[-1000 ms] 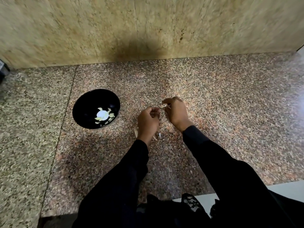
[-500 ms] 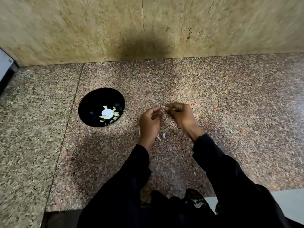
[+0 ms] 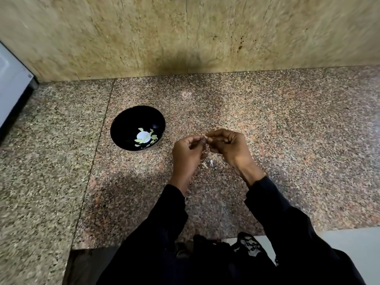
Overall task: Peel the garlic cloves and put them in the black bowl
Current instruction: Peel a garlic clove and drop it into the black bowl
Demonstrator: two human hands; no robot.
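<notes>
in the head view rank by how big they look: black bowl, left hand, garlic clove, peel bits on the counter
1. bowl
2. left hand, fairly near the bowl in apparent size and closer to the camera, so this order is unsure
3. peel bits
4. garlic clove, mostly hidden by fingers, so unsure against the peel

One black bowl (image 3: 131, 124) stands on the bench (image 3: 287, 130). Two hands are in view, the left hand (image 3: 186, 154) and the right hand (image 3: 230, 146), with one small pale garlic clove (image 3: 206, 137) pinched between them (only its tip shows, so its state cannot be told). Two small white bits of peel (image 3: 207, 163) lie on the bench just below the hands. Two black sleeves (image 3: 287, 223) reach in from the bottom edge.
</notes>
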